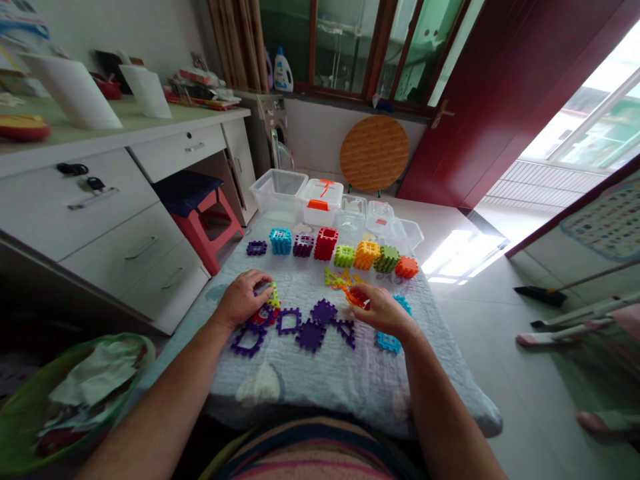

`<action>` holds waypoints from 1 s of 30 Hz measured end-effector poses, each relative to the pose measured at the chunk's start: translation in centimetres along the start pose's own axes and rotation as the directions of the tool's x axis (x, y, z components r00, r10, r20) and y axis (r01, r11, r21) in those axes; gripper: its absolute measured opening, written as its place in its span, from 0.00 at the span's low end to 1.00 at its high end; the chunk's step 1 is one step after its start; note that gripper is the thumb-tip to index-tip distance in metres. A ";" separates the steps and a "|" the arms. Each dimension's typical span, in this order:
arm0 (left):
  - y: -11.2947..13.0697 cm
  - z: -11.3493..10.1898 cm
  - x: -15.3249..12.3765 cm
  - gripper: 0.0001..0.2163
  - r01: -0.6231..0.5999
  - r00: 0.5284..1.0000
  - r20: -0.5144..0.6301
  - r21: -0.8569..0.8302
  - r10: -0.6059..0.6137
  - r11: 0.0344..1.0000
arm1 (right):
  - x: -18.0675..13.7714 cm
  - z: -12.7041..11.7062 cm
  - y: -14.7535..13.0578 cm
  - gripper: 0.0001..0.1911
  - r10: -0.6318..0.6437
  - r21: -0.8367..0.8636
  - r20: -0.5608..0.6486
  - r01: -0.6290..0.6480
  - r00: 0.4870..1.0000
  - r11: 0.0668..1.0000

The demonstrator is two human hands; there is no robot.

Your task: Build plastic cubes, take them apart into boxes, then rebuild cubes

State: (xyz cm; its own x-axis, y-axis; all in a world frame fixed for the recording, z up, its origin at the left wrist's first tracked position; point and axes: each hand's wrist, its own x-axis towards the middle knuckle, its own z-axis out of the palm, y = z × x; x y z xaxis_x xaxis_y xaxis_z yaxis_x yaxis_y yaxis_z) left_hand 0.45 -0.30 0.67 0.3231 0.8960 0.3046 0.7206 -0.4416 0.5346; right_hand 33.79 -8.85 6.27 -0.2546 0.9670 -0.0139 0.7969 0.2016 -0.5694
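My left hand (244, 298) rests curled over a small heap of loose flat pieces (269, 308) in red, yellow-green and purple on a pale cloth-covered table (350, 373). My right hand (383, 309) pinches an orange-red flat piece (358, 296). Between the two hands lie several purple puzzle tiles (311, 327). Blue tiles (389, 342) sit under and beside my right wrist. A row of assembled cubes (326, 244) in several colours stands along the far side of the table.
Clear plastic boxes (278, 189) and a lidded box with an orange latch (321, 201) stand behind the cubes. A white desk with drawers (115, 220) and a red stool (205, 223) are at left. A green basket (65, 393) sits at lower left.
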 end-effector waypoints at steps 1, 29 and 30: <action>0.0 0.0 0.0 0.11 0.002 1.000 -0.001 -0.001 -0.002 1.000 | 0.3 0.2 0.2 0.10 0.011 0.061 -0.020 -0.010 1.000 0.998; -0.1 0.2 -0.2 0.11 0.047 0.999 0.006 -0.009 -0.047 0.999 | 0.3 5.1 -1.5 0.28 -0.316 -0.167 -0.102 0.297 0.943 0.940; -0.1 0.2 -0.2 0.11 0.047 0.999 0.005 -0.008 -0.047 0.999 | 0.4 5.3 -1.6 0.31 -0.335 -0.167 -0.074 0.319 0.939 0.933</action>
State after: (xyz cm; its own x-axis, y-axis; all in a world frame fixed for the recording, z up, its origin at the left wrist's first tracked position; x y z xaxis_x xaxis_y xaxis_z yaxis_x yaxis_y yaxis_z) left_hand 0.47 -0.40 0.37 0.2921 0.9160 0.2750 0.7300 -0.3993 0.5546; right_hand 29.50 -9.63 2.84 -0.4654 0.8523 0.2386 0.7535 0.5230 -0.3983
